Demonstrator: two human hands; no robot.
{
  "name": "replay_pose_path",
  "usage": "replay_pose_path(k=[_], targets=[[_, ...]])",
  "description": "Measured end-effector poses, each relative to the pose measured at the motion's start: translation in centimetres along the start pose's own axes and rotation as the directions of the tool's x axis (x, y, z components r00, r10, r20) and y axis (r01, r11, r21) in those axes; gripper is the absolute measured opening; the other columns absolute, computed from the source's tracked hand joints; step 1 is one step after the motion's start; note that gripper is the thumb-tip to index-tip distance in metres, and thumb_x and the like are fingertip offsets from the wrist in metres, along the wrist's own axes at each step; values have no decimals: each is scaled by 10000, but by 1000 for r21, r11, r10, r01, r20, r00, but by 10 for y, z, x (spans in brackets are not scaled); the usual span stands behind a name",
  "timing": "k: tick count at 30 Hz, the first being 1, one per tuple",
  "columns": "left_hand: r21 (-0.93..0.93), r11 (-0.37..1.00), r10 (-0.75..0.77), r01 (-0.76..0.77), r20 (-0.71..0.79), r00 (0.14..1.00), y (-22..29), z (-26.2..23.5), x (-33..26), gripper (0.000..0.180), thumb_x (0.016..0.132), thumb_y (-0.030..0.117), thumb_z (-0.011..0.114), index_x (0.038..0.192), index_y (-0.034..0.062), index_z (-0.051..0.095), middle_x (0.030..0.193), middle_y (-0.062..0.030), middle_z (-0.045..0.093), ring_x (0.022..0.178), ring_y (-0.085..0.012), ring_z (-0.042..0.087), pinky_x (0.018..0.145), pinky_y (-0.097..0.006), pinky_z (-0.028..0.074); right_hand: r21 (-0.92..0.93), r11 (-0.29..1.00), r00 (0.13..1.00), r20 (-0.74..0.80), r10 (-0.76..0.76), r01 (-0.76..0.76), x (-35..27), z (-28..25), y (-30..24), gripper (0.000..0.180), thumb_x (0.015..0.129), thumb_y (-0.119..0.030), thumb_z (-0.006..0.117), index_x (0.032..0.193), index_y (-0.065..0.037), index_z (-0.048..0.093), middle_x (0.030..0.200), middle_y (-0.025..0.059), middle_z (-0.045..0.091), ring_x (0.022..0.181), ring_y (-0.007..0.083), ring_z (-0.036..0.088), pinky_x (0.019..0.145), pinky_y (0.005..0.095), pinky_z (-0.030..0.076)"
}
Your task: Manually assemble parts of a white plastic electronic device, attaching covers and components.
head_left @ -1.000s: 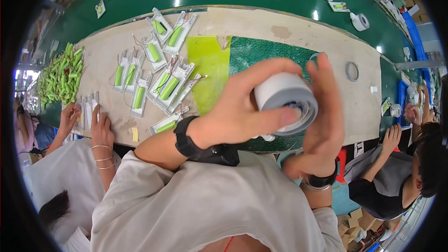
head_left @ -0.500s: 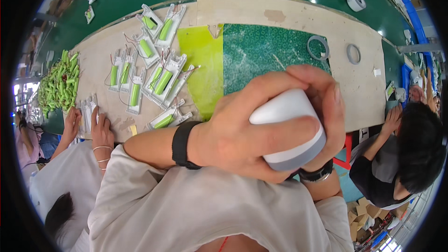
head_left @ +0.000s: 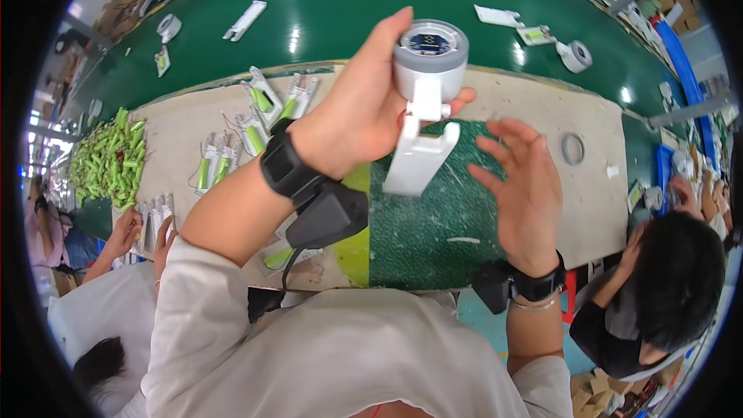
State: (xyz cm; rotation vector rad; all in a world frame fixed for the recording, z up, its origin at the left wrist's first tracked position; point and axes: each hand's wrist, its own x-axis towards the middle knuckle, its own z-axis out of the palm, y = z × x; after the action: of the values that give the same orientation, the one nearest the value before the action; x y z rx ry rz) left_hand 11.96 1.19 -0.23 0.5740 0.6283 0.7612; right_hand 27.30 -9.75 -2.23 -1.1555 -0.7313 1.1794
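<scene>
My left hand [head_left: 364, 101] grips a white cup-shaped housing [head_left: 428, 81] from its left side, above the far part of the workbench. A grey ring rims its top, and a dark circuit board shows inside. From the housing's hinge a white flat handle [head_left: 422, 159] hangs down, slightly tilted. My right hand [head_left: 528, 190] is apart from it, to the right, with its fingers spread and nothing in them. Under both hands lies a dark green mat [head_left: 418, 240], with a small pale strip [head_left: 463, 241] on it.
At the left lie several white trays with green battery cells [head_left: 255, 139] and a heap of green cells [head_left: 108, 159]. A loose grey ring [head_left: 573, 149] lies at the right. Beyond the bench runs a green conveyor [head_left: 348, 0]. Co-workers [head_left: 665, 279] sit on both sides.
Both hands were wrapped round the housing close to my chest. Now the left hand has carried it forward, with its grey rim turned up, and the right hand has let go and opened.
</scene>
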Motion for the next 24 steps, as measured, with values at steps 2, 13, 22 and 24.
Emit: replay_pose_path(k=[2, 13, 22, 24], targets=[[-50, 999, -1, 1, -8, 1000, 4, -2, 14, 509, 898, 499, 362, 1097, 49, 494, 947, -137, 613, 814, -251, 639, 611, -293, 525, -76, 995, 990, 118, 73, -65, 6, -8, 3, 401, 935, -352, 403, 1193, -46, 429, 1157, 83, 489, 1006, 175, 499, 842, 330, 431], [-48, 983, -178, 175, -73, 981, 9, -12, 60, 512, 917, 492, 320, 1098, 46, 493, 920, -143, 606, 814, -269, 623, 673, -358, 513, -80, 990, 970, 207, 126, -112, 68, 16, 11, 411, 883, -178, 550, 1210, -21, 357, 1116, 133, 514, 966, 144, 505, 839, 269, 400], [17, 971, -237, 238, -46, 970, 12, -11, 72, 469, 913, 483, 353, 1096, 76, 496, 946, -115, 594, 802, -277, 622, 636, -365, 511, -392, 856, 942, 133, -309, 336, 98, 8, -7, 349, 922, -208, 468, 1183, 22, 455, 1099, 78, 524, 982, 131, 488, 864, 264, 371], [48, 960, -276, 276, 4, 961, 6, -3, 67, 473, 913, 487, 354, 1087, 71, 496, 946, -113, 593, 797, -278, 621, 637, -361, 513, -336, 920, 970, 199, -142, 204, 112, 8, -8, 360, 925, -236, 460, 1174, 24, 474, 1082, 78, 534, 964, 127, 489, 843, 260, 379]])
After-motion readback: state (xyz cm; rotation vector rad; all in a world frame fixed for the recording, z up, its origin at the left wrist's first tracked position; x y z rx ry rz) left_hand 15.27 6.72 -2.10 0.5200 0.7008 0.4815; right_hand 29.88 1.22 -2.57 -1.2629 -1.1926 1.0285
